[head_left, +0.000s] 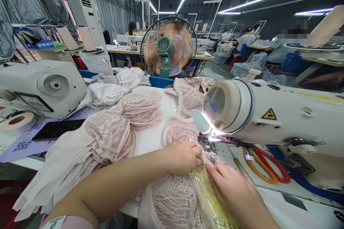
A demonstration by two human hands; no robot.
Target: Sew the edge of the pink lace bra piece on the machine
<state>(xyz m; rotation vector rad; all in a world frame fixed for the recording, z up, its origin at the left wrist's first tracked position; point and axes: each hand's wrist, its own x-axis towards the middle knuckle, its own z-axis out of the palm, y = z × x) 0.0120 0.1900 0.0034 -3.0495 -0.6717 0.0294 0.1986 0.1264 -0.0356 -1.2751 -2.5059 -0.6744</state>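
Note:
A pale pink lace bra (174, 200) lies under the head of a white sewing machine (279, 111), one cup in front of my hands and another beyond them. My left hand (184, 155) is closed on the fabric edge just left of the needle area. My right hand (228, 179) has its fingers pressed together on the same edge, nearer to me and to the right. Shiny yellow film (212, 198) shows beside the cup, partly under my right hand. The machine's lamp lights the presser foot area; the fingertips there are partly hidden.
Stacked pink lace cups (107, 136) lie to the left, with white lace pieces (107, 93) behind. Scissors with orange and red handles (271, 171) rest beneath the machine arm. At left are a phone (57, 129), a tape roll (18, 123) and another machine (45, 86). A fan (168, 48) stands ahead.

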